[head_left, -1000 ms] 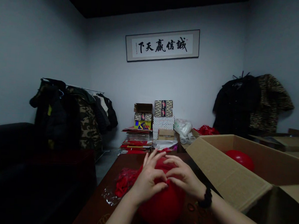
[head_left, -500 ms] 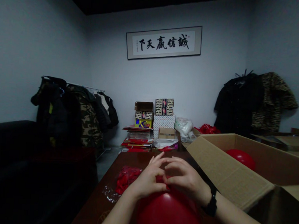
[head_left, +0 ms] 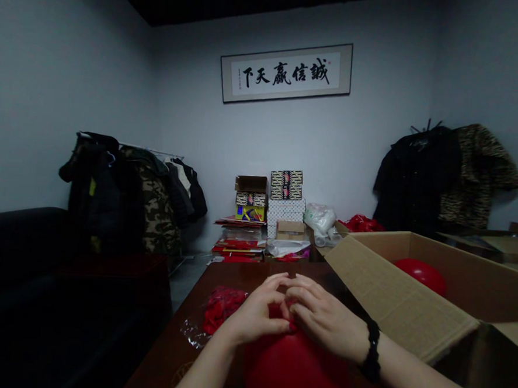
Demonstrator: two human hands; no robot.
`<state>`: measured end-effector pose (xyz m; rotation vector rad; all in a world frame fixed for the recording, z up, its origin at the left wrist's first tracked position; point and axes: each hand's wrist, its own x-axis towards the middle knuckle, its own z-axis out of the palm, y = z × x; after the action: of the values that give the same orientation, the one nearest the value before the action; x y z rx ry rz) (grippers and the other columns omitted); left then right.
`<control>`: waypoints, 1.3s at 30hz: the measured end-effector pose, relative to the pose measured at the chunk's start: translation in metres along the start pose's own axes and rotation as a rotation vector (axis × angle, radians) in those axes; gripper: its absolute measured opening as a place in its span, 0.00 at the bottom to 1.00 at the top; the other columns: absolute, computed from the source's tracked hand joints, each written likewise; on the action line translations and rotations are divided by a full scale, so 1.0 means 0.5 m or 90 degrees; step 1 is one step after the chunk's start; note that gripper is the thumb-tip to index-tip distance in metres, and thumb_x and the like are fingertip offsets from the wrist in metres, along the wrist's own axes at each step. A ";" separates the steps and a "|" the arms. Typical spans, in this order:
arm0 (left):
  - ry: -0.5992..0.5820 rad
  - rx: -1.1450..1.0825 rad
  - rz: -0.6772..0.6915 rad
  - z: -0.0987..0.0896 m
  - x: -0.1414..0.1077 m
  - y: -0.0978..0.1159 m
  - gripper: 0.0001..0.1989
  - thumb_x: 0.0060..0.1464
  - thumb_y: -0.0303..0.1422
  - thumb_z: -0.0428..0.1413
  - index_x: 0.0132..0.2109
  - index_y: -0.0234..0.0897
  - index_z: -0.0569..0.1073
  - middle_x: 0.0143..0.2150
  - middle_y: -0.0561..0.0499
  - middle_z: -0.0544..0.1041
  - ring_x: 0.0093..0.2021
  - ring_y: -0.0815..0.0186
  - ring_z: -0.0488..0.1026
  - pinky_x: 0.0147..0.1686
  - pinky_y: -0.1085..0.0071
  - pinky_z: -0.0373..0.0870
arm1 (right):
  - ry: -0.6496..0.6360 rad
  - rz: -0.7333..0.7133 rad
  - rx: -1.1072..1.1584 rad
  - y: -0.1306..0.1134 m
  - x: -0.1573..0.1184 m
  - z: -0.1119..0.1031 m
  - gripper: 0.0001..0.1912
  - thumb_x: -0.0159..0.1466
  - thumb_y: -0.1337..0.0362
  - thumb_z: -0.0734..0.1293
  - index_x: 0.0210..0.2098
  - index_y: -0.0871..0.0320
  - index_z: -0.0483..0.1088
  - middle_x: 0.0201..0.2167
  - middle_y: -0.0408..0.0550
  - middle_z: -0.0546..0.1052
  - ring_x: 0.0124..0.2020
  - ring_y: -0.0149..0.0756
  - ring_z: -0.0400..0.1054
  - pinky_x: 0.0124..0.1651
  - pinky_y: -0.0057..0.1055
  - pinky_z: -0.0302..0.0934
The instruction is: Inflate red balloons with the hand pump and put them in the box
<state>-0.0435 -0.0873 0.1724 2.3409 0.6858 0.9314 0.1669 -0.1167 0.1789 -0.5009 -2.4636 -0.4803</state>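
A blown-up red balloon [head_left: 296, 369] is right in front of me above the dark table, at the bottom of the view. My left hand [head_left: 263, 311] pinches the balloon's neck at its top between thumb and fingers. From the other side my right hand [head_left: 324, 318], with a black band on its wrist, closes on the same neck, its fingers bent and pressed near the left fingertips. The neck itself is mostly hidden by the fingers. Left of my hands lies a clear plastic bag of red uninflated balloons [head_left: 223, 309].
An open cardboard box [head_left: 404, 296] at the right holds another red balloon [head_left: 421, 276]. Stacked boxes [head_left: 286, 216] and red paper goods [head_left: 238, 248] stand beyond the table [head_left: 210, 273]. A black sofa [head_left: 18, 249] is at the left; coats hang on both sides.
My right fingers have curled further down over the balloon's neck and drawn closer to the left hand. The balloon stays between the hands. The view has shifted slightly.
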 end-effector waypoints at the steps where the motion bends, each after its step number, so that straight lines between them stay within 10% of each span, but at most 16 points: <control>1: 0.008 -0.002 -0.007 -0.002 -0.002 -0.001 0.07 0.43 0.35 0.66 0.28 0.39 0.76 0.62 0.45 0.68 0.67 0.54 0.53 0.63 0.56 0.53 | 0.009 -0.004 -0.009 0.001 -0.003 -0.003 0.10 0.69 0.70 0.55 0.42 0.60 0.68 0.48 0.50 0.71 0.61 0.38 0.55 0.68 0.47 0.48; 14: 0.191 -0.051 -0.005 0.026 0.001 -0.011 0.06 0.47 0.36 0.63 0.29 0.39 0.77 0.56 0.43 0.74 0.62 0.54 0.63 0.60 0.53 0.58 | 0.177 0.038 -0.073 0.014 -0.027 0.026 0.09 0.65 0.72 0.59 0.43 0.57 0.66 0.46 0.50 0.73 0.58 0.40 0.59 0.63 0.51 0.55; 27: 0.254 0.039 -0.007 0.033 -0.006 -0.022 0.06 0.52 0.34 0.58 0.34 0.41 0.80 0.53 0.45 0.77 0.60 0.55 0.66 0.59 0.51 0.61 | 0.148 0.119 -0.048 0.024 -0.032 0.059 0.11 0.65 0.65 0.62 0.48 0.53 0.66 0.56 0.52 0.67 0.64 0.45 0.51 0.64 0.60 0.45; 33: 0.357 0.078 0.044 0.028 -0.013 -0.021 0.08 0.56 0.35 0.56 0.38 0.42 0.80 0.55 0.45 0.76 0.60 0.55 0.65 0.59 0.49 0.60 | 0.030 0.274 -0.018 0.024 -0.066 0.064 0.57 0.50 0.35 0.69 0.66 0.58 0.45 0.68 0.66 0.45 0.68 0.62 0.33 0.61 0.70 0.39; 39: 0.296 0.129 0.080 0.054 0.002 -0.001 0.08 0.54 0.33 0.57 0.39 0.47 0.81 0.58 0.47 0.73 0.63 0.54 0.61 0.62 0.45 0.53 | -0.019 0.335 -0.113 0.007 -0.072 0.039 0.66 0.41 0.41 0.75 0.68 0.57 0.39 0.70 0.63 0.40 0.69 0.61 0.28 0.64 0.67 0.32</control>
<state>-0.0233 -0.0935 0.1557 2.3781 0.8514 1.5567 0.1870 -0.1139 0.1428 -1.1914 -2.2017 -0.4695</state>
